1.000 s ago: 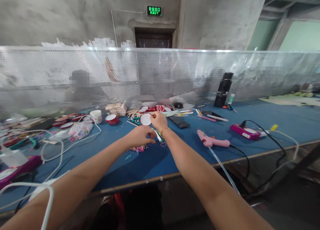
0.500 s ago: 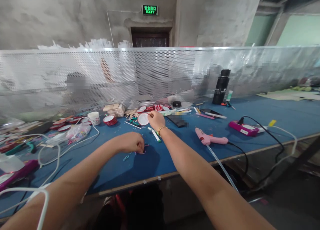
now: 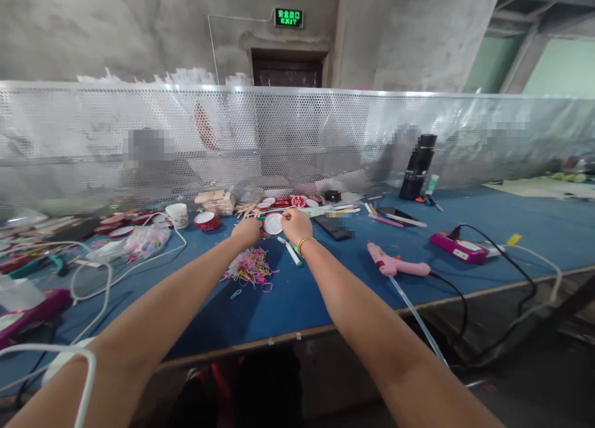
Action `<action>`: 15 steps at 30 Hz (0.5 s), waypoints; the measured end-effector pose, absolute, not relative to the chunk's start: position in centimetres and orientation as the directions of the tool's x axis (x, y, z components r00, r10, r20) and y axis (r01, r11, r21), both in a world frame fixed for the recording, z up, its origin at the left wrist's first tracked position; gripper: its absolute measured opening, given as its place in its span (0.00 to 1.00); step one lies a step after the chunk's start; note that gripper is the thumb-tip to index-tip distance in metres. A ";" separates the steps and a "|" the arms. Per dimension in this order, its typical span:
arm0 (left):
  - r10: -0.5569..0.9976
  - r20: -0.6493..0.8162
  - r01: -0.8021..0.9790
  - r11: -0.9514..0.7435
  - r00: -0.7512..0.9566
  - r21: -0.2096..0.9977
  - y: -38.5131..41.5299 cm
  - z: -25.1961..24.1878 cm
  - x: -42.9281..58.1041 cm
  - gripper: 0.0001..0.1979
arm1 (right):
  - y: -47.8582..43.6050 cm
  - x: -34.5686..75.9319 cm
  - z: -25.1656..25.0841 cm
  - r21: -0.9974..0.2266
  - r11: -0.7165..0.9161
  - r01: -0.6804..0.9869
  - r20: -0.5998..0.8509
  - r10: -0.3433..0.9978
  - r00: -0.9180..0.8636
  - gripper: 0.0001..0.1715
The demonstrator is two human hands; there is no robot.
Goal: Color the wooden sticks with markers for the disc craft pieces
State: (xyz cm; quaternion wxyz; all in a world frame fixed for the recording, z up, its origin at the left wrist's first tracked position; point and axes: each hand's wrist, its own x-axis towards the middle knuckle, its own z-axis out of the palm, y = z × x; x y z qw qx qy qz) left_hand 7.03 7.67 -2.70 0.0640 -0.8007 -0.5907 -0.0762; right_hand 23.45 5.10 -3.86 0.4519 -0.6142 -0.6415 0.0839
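Note:
Between my two hands is a small round lid (image 3: 273,224) with a white face and a red rim. My right hand (image 3: 298,227) pinches its right edge, fingers closed. At the lid's left edge is my left hand (image 3: 248,233), closed, its fingertips partly hidden there. Below the left hand lies a loose pile of small coloured loops (image 3: 251,267), like elastic bands. One light blue loop (image 3: 237,294) lies apart, nearer the table edge. White markers with green ends (image 3: 292,253) rest just below my right hand.
A pink glue gun (image 3: 395,264) lies to the right, its glue stick jutting past the table edge. Near it is a purple power strip (image 3: 458,247). Behind stand a black bottle (image 3: 417,168), a paper cup (image 3: 177,215) and stacked red lids (image 3: 207,220). White cables (image 3: 110,279) cross the left side.
My left hand has moved up and away from the coloured loops to the lid's left edge, uncovering the pile. The right hand still holds the lid, and the view has shifted slightly.

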 end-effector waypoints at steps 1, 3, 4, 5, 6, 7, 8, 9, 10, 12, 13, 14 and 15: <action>0.934 0.190 0.954 -0.296 0.301 -0.058 7.9 -3.1 7.4 0.17 | 5.2 23.5 -3.9 -0.664 0.227 0.713 0.476 0.863 0.168 0.11; 0.947 0.168 0.961 -0.264 0.275 -0.083 8.2 -3.7 8.0 0.18 | 5.2 23.5 -3.9 -0.665 0.219 0.714 0.475 0.862 0.177 0.11; 0.951 0.169 0.965 -0.249 0.259 -0.081 8.4 -4.0 8.2 0.18 | 5.3 23.5 -3.9 -0.665 0.217 0.714 0.473 0.863 0.179 0.11; 0.955 0.173 0.970 -0.231 0.240 -0.072 8.5 -4.2 8.3 0.18 | 5.3 23.5 -3.9 -0.667 0.215 0.714 0.471 0.864 0.180 0.11; 0.958 0.180 0.974 -0.216 0.224 -0.061 8.6 -4.3 8.3 0.18 | 5.3 23.5 -3.8 -0.667 0.215 0.713 0.469 0.865 0.178 0.12; 0.960 0.178 0.976 -0.212 0.217 -0.048 8.6 -4.3 8.3 0.17 | 5.2 23.6 -3.8 -0.668 0.214 0.713 0.467 0.866 0.178 0.12; 0.961 0.161 0.975 -0.221 0.223 -0.031 8.6 -4.1 8.0 0.15 | 5.2 23.6 -3.8 -0.668 0.212 0.713 0.465 0.867 0.178 0.12; 0.962 0.129 0.970 -0.243 0.242 -0.005 8.5 -3.8 7.6 0.13 | 5.2 23.6 -3.7 -0.669 0.209 0.713 0.463 0.868 0.180 0.12; 0.955 0.080 0.957 -0.288 0.285 0.031 8.3 -3.4 7.1 0.11 | 5.1 23.5 -3.7 -0.669 0.207 0.714 0.462 0.868 0.181 0.12; 0.903 -0.048 0.894 -0.415 0.428 0.166 7.8 -2.1 5.5 0.10 | 5.0 23.5 -3.6 -0.666 0.207 0.716 0.463 0.868 0.181 0.12; 0.857 -0.100 0.843 -0.466 0.505 0.267 7.5 -1.3 4.5 0.10 | 5.0 23.5 -3.5 -0.663 0.210 0.719 0.466 0.867 0.177 0.12; 0.811 -0.150 0.796 -0.491 0.566 0.354 7.1 -0.6 3.6 0.11 | 4.9 23.4 -3.5 -0.659 0.215 0.720 0.470 0.866 0.172 0.12; 0.771 -0.192 0.762 -0.497 0.607 0.416 6.8 0.0 2.7 0.12 | 4.8 23.4 -3.5 -0.656 0.221 0.721 0.474 0.864 0.167 0.12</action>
